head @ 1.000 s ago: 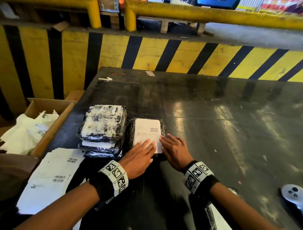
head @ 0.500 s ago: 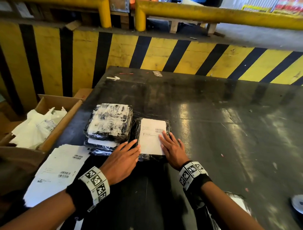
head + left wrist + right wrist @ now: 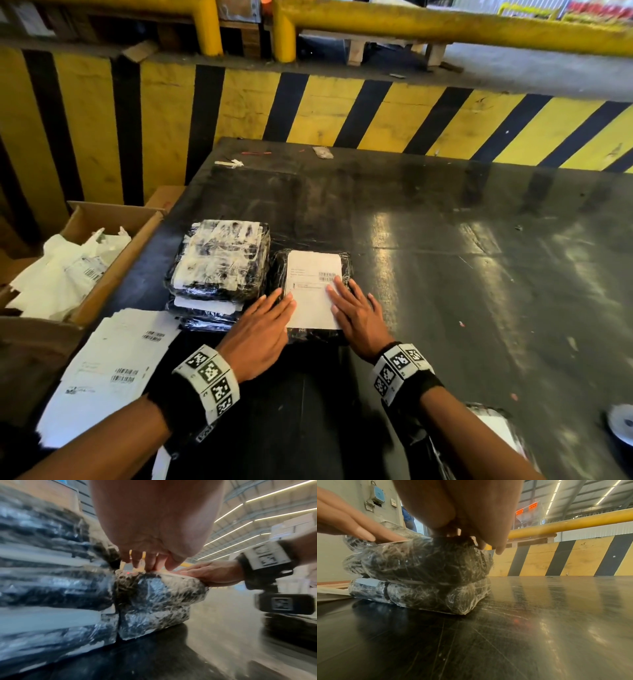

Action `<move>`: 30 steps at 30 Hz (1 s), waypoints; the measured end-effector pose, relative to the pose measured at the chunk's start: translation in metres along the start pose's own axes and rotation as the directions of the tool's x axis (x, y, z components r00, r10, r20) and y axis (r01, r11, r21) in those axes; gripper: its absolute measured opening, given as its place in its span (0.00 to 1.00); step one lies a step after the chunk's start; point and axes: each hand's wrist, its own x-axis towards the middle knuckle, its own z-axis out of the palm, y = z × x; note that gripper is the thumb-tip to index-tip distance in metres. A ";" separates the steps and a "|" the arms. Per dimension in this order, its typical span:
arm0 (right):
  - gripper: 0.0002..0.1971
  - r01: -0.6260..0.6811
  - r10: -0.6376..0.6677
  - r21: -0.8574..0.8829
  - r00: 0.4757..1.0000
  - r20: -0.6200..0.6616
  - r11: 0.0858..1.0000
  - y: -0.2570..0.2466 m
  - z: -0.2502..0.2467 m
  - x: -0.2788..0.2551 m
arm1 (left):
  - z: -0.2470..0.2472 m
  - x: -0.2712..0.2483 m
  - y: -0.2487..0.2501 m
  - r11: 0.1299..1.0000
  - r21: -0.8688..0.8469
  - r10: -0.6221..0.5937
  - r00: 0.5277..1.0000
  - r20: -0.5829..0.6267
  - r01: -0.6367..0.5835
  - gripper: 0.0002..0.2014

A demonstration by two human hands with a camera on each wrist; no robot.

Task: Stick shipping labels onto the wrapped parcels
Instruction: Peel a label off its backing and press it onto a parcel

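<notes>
Head view: left hand (image 3: 260, 325) and right hand (image 3: 356, 317), fingers flat, press label (image 3: 313, 291) onto parcel (image 3: 346, 265), stack (image 3: 219, 260) at nine o'clock.

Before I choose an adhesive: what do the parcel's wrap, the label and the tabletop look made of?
The parcel under both hands seems wrapped in clear, glossy stretch film over something dark: crinkles and white glints show in the wrist views. The label looks like matte white paper, flat, with printed barcodes. The table is dark, smooth and shiny, scuffed and reflecting the lights; whether it is metal or coated board cannot be told.
</notes>
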 end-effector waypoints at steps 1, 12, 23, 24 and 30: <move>0.30 0.001 -0.001 0.001 1.000 0.002 1.000 0.000 0.000 0.000 | -0.002 -0.004 0.002 1.000 0.015 -0.003 1.000 -0.011 0.003 0.37; 0.28 0.017 -0.015 0.042 0.999 -0.029 0.999 0.004 0.002 0.002 | -0.021 0.069 0.023 0.995 0.057 -0.086 0.994 0.072 0.082 0.26; 0.38 0.003 -0.003 0.043 1.000 -0.015 0.999 0.001 0.002 0.002 | -0.038 0.035 0.016 0.984 0.133 -0.129 0.989 0.078 0.118 0.20; 0.37 0.001 0.000 0.048 1.000 -0.013 0.999 0.000 0.002 0.002 | -0.042 0.045 0.017 0.986 0.128 -0.116 0.993 0.032 0.111 0.18; 0.45 0.004 -0.002 0.065 1.000 -0.030 0.998 0.001 0.003 0.001 | -0.031 0.106 0.020 0.982 0.108 -0.165 0.983 0.084 0.156 0.28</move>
